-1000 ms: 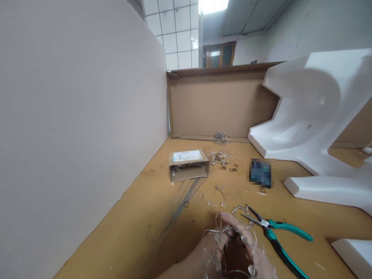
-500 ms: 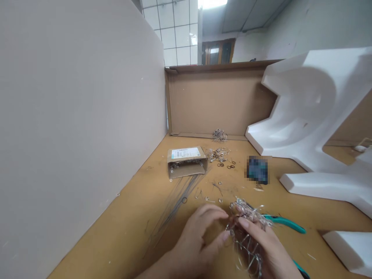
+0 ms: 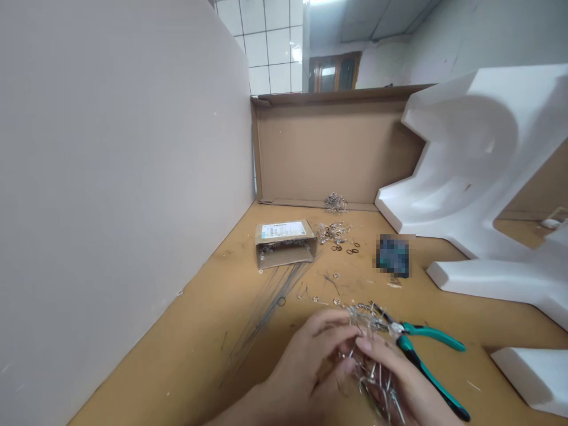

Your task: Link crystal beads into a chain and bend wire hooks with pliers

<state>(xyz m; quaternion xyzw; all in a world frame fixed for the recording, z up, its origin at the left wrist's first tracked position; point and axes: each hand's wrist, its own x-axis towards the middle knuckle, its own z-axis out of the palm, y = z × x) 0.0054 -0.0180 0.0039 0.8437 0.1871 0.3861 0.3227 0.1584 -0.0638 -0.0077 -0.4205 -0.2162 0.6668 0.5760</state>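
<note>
"Two hands meet low over the wooden tabletop [image 3: 199,343]; what is between them?"

"One openwork wire tangle [image 3: 376,387], silvery and glinting. It sits just left of the green-handled long-nose pliers [image 3: 404,345]; whether its far end touches their tips, I cannot tell."

"And the grip?"

"The right hand [image 3: 402,376] grasps it, palm cupped along its side, thumb laid over the top. The left hand [image 3: 308,358] has its fingertips at the opposite side, but blur hides whether they pinch a strand or merely touch."

"Is it heavy, would you say?"

"Light, I'd judge, and springy: wire that thin probably flexes under a squeeze and takes a bend if pressed hard. The shiny parts may be slick, and a rough pinch could skew the loops."

"So where should one take hold?"

"Along the broad side, as the right hand does, spreading the pressure. For finer handling, a fingertip pinch where strands cross should be steadier than a loose loop, which could snag or spring away."
</note>
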